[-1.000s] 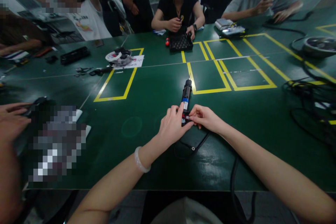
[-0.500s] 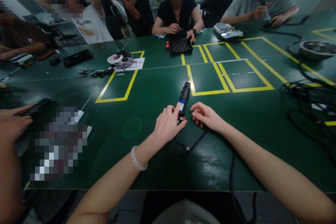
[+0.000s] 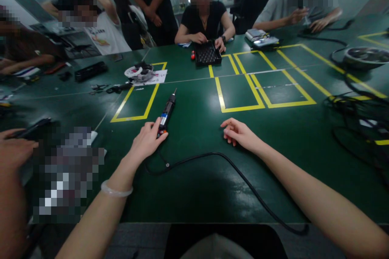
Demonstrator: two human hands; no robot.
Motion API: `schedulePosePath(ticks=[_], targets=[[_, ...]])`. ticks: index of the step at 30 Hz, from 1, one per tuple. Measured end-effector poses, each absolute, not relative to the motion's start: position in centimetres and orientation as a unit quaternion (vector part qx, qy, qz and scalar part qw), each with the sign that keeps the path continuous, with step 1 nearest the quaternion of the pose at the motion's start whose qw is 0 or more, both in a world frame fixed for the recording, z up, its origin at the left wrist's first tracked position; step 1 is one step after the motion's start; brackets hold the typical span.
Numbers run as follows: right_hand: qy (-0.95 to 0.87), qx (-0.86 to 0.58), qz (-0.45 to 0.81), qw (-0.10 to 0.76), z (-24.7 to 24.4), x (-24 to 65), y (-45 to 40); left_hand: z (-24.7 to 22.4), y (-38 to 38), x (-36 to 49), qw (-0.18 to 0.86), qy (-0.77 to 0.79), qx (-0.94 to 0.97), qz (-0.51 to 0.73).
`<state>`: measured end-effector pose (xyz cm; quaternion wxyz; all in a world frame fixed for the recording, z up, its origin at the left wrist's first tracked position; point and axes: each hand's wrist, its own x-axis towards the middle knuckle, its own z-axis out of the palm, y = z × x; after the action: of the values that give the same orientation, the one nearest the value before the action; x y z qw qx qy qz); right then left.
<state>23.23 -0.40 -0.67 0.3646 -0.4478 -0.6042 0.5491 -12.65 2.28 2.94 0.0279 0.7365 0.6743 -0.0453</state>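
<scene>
My left hand [image 3: 146,139] is closed around the rear end of an electric screwdriver [image 3: 167,109], left of the middle of the green table. The tool is black with a blue and silver band, and its thin bit points away from me. From its back end a black cable [image 3: 231,162] curves rightward to the table's near edge. My right hand [image 3: 238,131] rests on the tabletop with its fingers loosely bent and nothing in them, apart from the screwdriver.
Yellow tape rectangles [image 3: 243,109] mark the green table [image 3: 188,186]. Tangled black cables [image 3: 346,109] lie at the right. A black tray [image 3: 208,57] stands before a person opposite. A white spool-like bundle [image 3: 139,72] lies far left, and another person's hand [image 3: 15,145] is at the left edge.
My left hand has moved left with the screwdriver, drawing the cable out across the table. My right hand has stayed in about the same place.
</scene>
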Motion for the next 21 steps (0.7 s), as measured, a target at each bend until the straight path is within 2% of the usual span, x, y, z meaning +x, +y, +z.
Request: schedulePosePath(ticks=[12,21], targets=[[-0.604,-0.449,0.555,0.354,-0.9,23.3,-0.4,1.5,8.6,-22.6,0.01,0.785,0.619,-0.035],[-0.609,-0.453,0.553,0.344,-1.0,23.0,-0.4,1.0,8.8,-22.2,-0.031,0.806,0.591,-0.004]])
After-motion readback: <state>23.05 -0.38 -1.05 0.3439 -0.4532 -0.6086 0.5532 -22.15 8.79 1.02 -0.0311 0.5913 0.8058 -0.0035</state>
